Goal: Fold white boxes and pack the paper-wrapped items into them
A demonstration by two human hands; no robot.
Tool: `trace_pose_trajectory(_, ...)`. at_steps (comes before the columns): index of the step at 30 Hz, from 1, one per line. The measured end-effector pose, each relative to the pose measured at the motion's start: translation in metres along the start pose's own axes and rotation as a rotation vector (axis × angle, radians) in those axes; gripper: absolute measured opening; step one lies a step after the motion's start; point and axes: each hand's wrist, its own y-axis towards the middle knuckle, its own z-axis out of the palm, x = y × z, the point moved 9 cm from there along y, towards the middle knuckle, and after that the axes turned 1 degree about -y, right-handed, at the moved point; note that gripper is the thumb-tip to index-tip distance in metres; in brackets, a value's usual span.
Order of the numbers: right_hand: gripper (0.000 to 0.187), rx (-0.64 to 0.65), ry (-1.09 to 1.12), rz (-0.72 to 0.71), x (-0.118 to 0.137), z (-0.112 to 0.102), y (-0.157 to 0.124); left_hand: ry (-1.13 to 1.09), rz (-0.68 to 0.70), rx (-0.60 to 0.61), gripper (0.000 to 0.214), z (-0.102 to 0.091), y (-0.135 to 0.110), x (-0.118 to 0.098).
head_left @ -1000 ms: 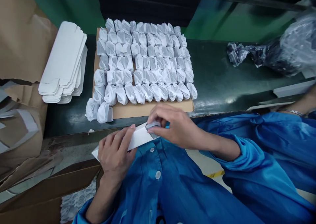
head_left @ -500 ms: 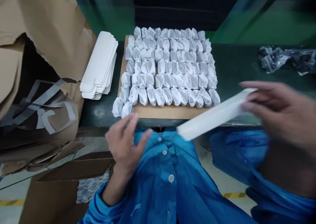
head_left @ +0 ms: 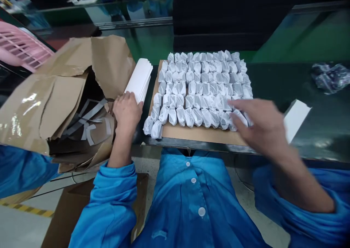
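My left hand (head_left: 127,109) lies over the near end of a stack of flat white cartons (head_left: 140,78), fingers and thumb curled round that end. My right hand (head_left: 261,122) has its fingers apart and holds nothing; it is slightly blurred. It hovers at the right front of several rows of small items wrapped in white paper (head_left: 206,82). These rows stand on a brown cardboard sheet (head_left: 201,133). A narrow white carton (head_left: 296,118) lies on the dark table just beyond my right wrist, partly hidden by it.
A torn brown box (head_left: 62,98) with white paper strips inside stands at the left. Crumpled clear plastic (head_left: 330,76) lies on the table at the right. A pink basket (head_left: 24,45) is at the far left, and a blue sleeve (head_left: 24,171) of another person shows below the box.
My right hand has let go of the white carton, which now lies on the table. My left hand has moved from the table's front edge to the carton stack. The view has shifted left.
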Motion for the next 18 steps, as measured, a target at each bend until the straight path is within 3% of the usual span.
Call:
trace_pose_trajectory(2,0.034,0.038,0.166,-0.134,0.056,0.014,0.006,0.049,-0.022,0.038,0.031,0.008,0.007,-0.003)
trace_pose_trajectory(4,0.033,0.082,0.301,-0.195,0.087,0.026,0.006,0.056,-0.046,0.008,0.028,0.008,0.006,-0.003)
trace_pose_trajectory(8,0.029,0.164,0.540,-0.153,0.101,0.051,0.008,0.028,-0.034,-0.029,0.030,0.004,-0.002,0.001)
trace_pose_trajectory(11,0.029,0.309,0.867,0.104,0.097,0.080,0.021,-0.028,-0.024,-0.110,0.037,-0.009,-0.015,0.005)
trace_pose_trajectory(14,0.049,0.378,1.273,0.469,0.100,0.109,0.034,-0.211,0.117,-0.408,0.031,-0.047,-0.057,-0.014)
trace_pose_trajectory(16,0.060,0.285,1.437,0.609,0.100,0.115,0.042,-0.345,0.365,-0.610,0.030,-0.074,-0.110,-0.044)
trace_pose_trajectory(17,0.058,0.224,1.453,0.637,0.096,0.114,0.044,-0.389,0.494,-0.642,0.036,-0.083,-0.138,-0.059)
trace_pose_trajectory(18,0.052,0.182,1.429,0.642,0.091,0.111,0.045,-0.417,0.608,-0.586,0.043,-0.086,-0.161,-0.074)
